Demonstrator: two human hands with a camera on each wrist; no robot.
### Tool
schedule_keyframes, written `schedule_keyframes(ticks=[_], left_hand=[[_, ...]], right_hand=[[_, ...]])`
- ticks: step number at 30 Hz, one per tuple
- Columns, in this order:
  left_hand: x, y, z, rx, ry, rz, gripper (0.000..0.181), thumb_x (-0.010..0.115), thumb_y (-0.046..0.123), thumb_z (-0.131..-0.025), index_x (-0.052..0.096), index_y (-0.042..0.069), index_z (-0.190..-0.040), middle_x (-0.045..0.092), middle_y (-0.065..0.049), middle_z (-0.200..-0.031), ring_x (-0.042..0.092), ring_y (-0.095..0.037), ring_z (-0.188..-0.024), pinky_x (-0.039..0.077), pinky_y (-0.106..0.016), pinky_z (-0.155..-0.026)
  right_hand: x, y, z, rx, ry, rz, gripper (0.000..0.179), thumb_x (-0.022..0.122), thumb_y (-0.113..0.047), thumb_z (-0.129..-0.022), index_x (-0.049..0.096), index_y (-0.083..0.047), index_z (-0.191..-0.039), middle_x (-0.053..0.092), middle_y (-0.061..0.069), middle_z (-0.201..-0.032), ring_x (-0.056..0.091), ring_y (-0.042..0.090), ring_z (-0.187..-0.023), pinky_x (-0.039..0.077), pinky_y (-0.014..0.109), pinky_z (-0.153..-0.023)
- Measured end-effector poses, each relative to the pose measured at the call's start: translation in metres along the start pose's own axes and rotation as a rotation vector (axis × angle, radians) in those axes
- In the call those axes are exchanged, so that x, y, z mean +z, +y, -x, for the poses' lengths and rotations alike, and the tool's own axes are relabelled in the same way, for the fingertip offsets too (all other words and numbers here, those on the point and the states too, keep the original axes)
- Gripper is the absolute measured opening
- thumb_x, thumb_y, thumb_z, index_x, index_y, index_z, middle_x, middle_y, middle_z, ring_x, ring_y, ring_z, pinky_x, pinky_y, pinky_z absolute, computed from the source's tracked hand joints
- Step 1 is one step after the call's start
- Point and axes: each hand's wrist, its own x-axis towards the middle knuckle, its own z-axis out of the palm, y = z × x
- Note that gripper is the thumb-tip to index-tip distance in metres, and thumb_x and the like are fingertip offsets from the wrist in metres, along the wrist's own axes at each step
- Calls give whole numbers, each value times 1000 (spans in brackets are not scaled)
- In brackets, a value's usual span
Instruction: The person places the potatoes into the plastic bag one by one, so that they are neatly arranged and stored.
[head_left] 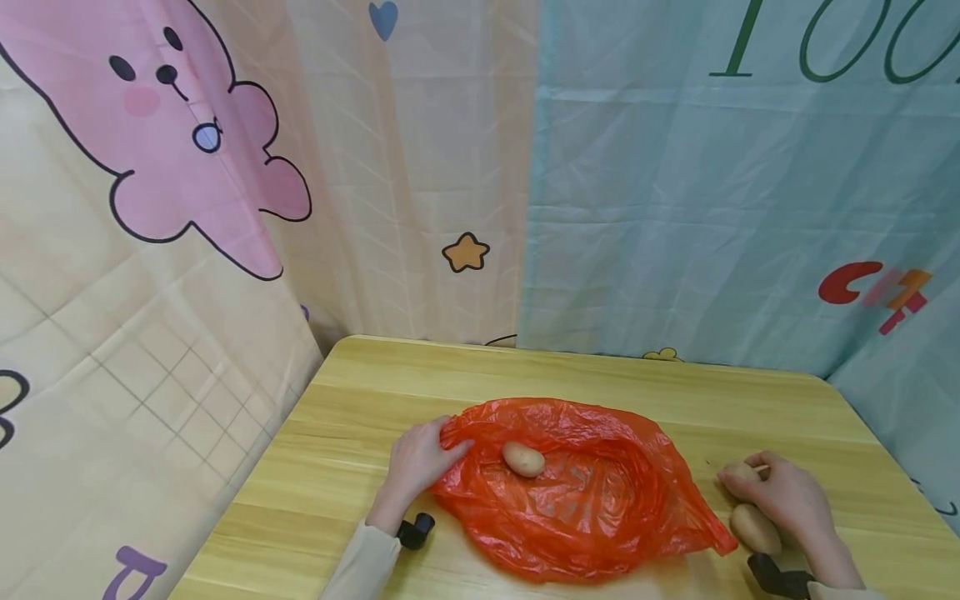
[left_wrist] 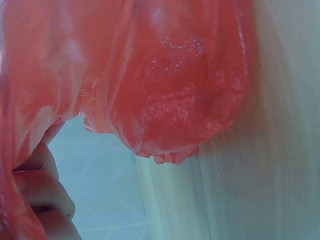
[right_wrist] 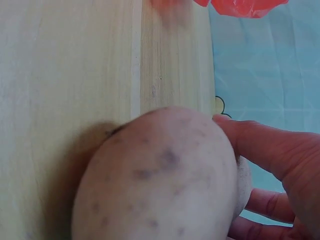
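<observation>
A red plastic bag (head_left: 592, 554) lies spread on the table with its mouth facing up. My left hand (head_left: 420, 457) grips the bag's left edge; in the left wrist view its curled fingers (left_wrist: 45, 192) are partly covered by the film. Inside the bag, toward the left, rests a potato (head_left: 523, 459). Right of the bag, my right hand (head_left: 797, 497) holds a second potato (head_left: 738, 473) between thumb and fingers. A third potato (head_left: 755, 528) sits just nearer, beside that hand, and fills much of the right wrist view, hiding most of the held one.
The wooden table (head_left: 390, 375) has its back edge against hanging printed curtains (head_left: 637, 208). Black wrist devices (head_left: 416, 531) sit on both wrists. The bag's pointed right corner (head_left: 723, 537) reaches close to the nearer potato.
</observation>
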Motion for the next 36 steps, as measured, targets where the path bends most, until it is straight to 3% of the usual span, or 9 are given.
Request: schedule_keyframes(ticks=[22,36], left_hand=[[-1,0,0,-4,5,-11,50,70,44,-83,66,6,-114,69,-4,-90,61,-19,-72,47,-36,-61],[0,-2,-1,1,-5,11,48,70,43,-83,66,7,-113,68,-2,-89,59,-15,-70,47,-34,-60]], right_hand=[[1,-1,1,32,5,-28,67,64,-57,-82,61,6,-103,65,18,-89,60,29,-75,45,40,-60],[3,1,3,14,62,-51,63,66,-54,-82,62,4,-105,66,18,-90,61,33,-77,44,40,-60]])
